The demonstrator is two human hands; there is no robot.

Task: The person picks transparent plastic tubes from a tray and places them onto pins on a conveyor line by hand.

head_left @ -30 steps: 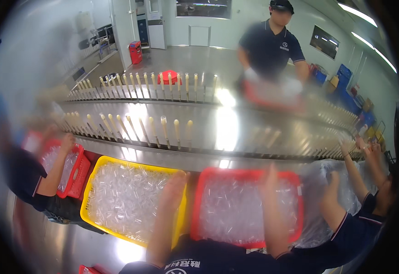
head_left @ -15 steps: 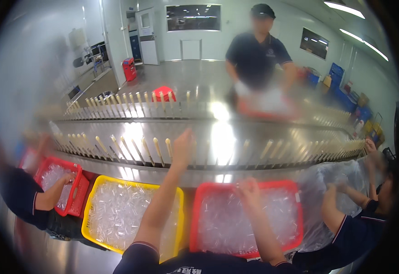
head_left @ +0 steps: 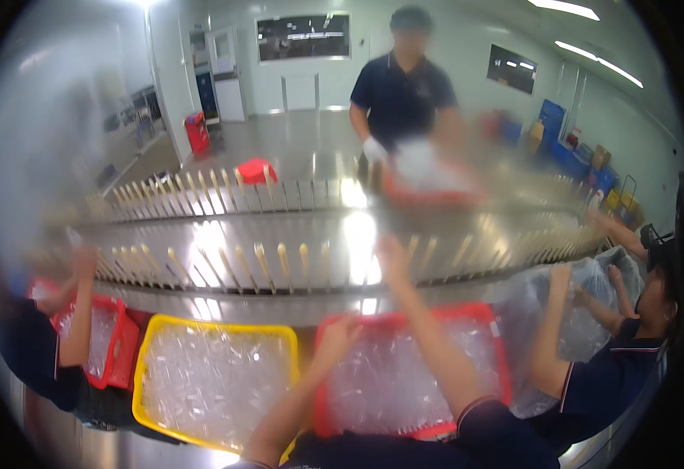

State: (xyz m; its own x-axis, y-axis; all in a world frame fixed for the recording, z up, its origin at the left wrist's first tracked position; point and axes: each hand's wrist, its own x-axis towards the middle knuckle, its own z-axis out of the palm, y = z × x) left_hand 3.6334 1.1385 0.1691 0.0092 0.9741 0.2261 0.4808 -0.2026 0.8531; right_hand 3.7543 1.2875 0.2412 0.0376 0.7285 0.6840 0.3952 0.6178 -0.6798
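Observation:
My left hand (head_left: 340, 338) hangs over the left side of a red basket (head_left: 501, 352) of clear, small tubes (head_left: 404, 383). Its fingers are curled together, and whatever they hold is too small to make out. Farther forward, my right hand (head_left: 391, 259) reaches up to the near row of thin upright rods with cream-coloured tips (head_left: 282, 256). Blur hides its fingers and anything between them. Left of the red basket stands a yellow basket (head_left: 140, 375), also filled with clear tubes.
A metal machine bed (head_left: 310, 227) carries two rows of rods. Co-workers (head_left: 608, 383) (head_left: 33, 344) stand on both sides; the left one is beside another red basket (head_left: 127, 344). A clear plastic bag (head_left: 533, 301) lies at right. Across the machine, a person (head_left: 404, 98) holds a blurred red basket (head_left: 436, 191).
My left hand has come back from the rods to the red basket. My right hand has gone from over that basket forward to the rods. The view has shifted slightly.

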